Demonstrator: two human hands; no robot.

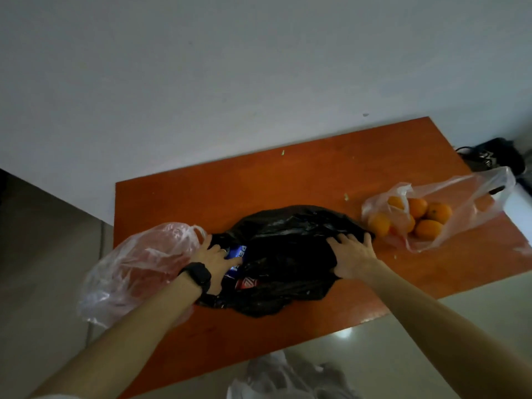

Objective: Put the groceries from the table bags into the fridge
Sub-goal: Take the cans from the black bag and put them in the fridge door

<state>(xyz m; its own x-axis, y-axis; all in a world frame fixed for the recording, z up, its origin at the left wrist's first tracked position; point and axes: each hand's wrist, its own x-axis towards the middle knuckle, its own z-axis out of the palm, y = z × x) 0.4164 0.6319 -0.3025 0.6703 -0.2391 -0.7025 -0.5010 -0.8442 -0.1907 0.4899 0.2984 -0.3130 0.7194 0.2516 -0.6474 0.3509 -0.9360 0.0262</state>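
A black plastic bag [288,249] lies in the middle of the orange-brown table [302,174]. At its left opening a blue can [237,256] and a red can [246,283] show. My left hand [214,259], with a black watch on the wrist, reaches into the opening, fingers wrapped on the blue can. My right hand [352,256] presses flat on the black bag's right side, gripping the plastic. A clear bag of oranges [423,217] lies to the right. At the table's left edge sits a clear bag with reddish contents [138,269].
A plain white wall [201,82] runs behind the table. A dark object with cables [495,158] sits off the table's far right corner. White plastic bags [285,378] lie on the pale tiled floor in front of the table.
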